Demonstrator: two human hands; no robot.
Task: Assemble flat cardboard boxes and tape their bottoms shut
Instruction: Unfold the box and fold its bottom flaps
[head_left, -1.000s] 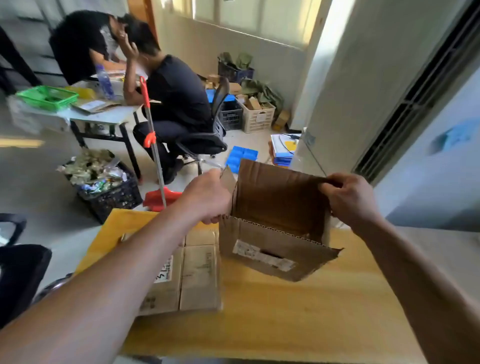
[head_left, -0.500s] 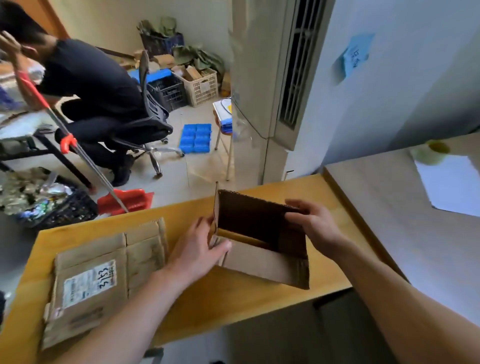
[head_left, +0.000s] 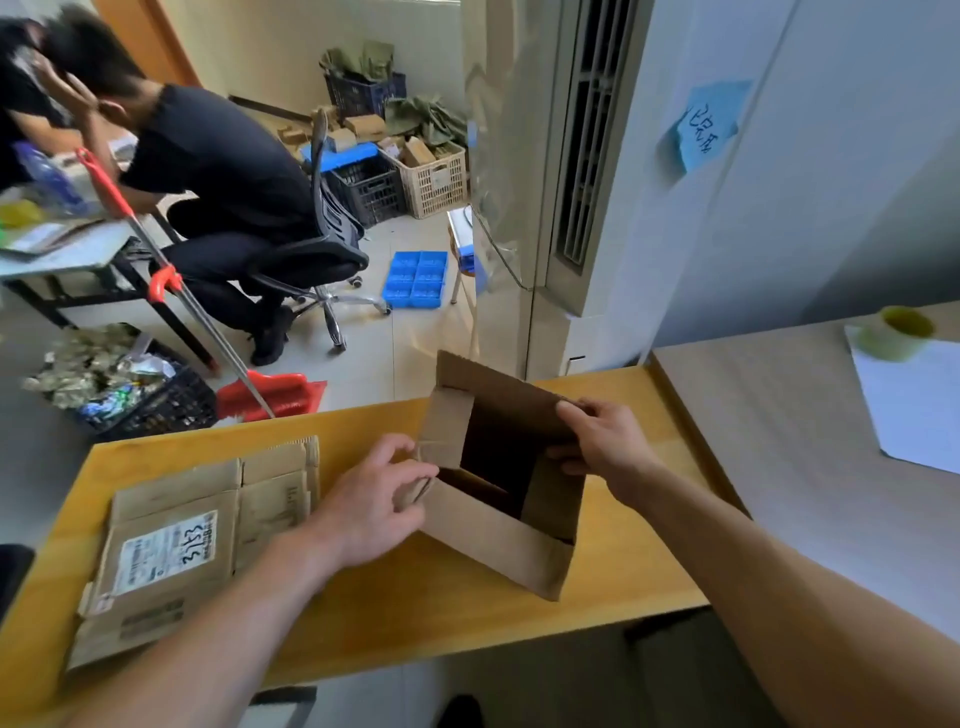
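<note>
An opened brown cardboard box (head_left: 498, 530) stands on the yellow wooden table (head_left: 447, 613), its flaps up and its dark inside facing me. My left hand (head_left: 374, 499) is at the box's left side, fingers curled round a small side flap. My right hand (head_left: 597, 441) grips the far right wall of the box at its top edge. A stack of flat cardboard boxes (head_left: 182, 540) with a white label lies on the table to the left. A roll of clear tape (head_left: 893, 332) sits on the grey table at the far right.
A white sheet of paper (head_left: 919, 405) lies by the tape. A tall white air conditioner (head_left: 571, 182) stands behind the table. On the floor beyond are a red broom and dustpan (head_left: 270, 395), a black crate of scraps (head_left: 124, 384), blue trays (head_left: 415, 280), and a seated person (head_left: 218, 176).
The box has come down from mid-air onto the table and turned its opening towards me. My view has swung right and down. Both hands stay on the box.
</note>
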